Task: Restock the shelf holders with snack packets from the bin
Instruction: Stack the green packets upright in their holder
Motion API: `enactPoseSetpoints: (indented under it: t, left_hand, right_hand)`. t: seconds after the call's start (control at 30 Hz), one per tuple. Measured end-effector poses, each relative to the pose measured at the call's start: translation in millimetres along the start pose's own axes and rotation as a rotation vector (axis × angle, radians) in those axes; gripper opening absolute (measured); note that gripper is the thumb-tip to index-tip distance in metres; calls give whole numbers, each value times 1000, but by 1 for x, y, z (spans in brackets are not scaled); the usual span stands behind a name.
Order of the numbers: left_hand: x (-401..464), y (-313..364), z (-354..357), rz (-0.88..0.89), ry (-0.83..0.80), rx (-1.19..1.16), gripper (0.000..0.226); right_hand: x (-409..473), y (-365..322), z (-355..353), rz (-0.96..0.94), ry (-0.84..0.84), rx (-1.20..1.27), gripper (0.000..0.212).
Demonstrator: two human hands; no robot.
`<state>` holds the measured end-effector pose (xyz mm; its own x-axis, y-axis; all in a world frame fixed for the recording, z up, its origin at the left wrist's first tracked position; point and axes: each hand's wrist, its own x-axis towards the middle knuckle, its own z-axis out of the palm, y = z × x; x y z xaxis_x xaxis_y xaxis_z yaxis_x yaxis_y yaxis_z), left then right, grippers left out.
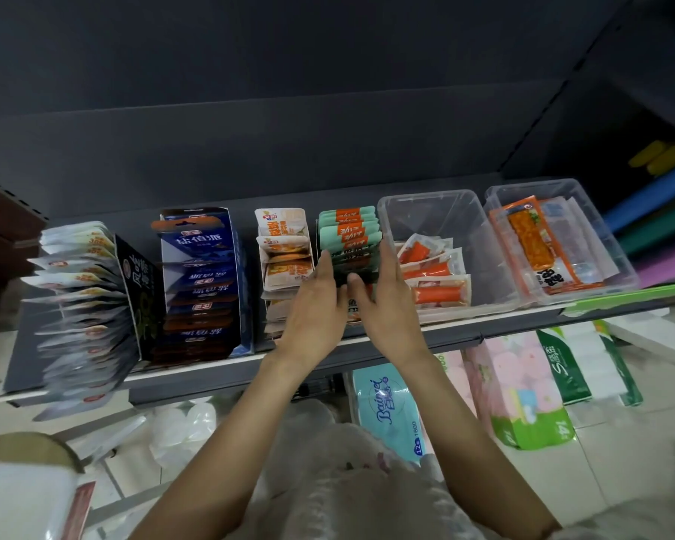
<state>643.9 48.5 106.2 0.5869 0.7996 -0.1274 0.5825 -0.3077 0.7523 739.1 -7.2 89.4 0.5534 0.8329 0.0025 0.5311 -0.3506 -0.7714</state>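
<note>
— Beside the clear bin, on its left, why do both hands flank the green packets?
— To square the row in its holder. Left hand and right hand press its sides, fingers nearly straight; neither grip closes round a packet.
— And the bin?
— Orange packets lie flat in it, easy to lift.

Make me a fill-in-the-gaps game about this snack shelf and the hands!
1. Both hands, left hand and right hand, press the row of ____-and-orange packets.
2. The clear bin right of them holds orange ____ in packets.
3. The blue box stands ____ of the hands.

Missing words: green; sticks; left
</note>
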Motion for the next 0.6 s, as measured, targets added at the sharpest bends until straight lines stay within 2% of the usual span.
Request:
enactPoseSetpoints:
  t: [0.17,0.27,0.47,0.6]
  left_hand:
    - [0,3,5,-47,-13,-145,56]
    - [-2,3,-1,-60,35,-154,55]
    - [5,7,-8,-60,115,-105,61]
    - [2,2,-9,138,281,139,50]
  right_hand:
    - [0,3,1,16,15,212,53]
    - [-1,3,-4,-17,20,120,52]
    - [18,5,-4,-44,155,-39,49]
    - [29,1,-7,-132,181,-188,41]
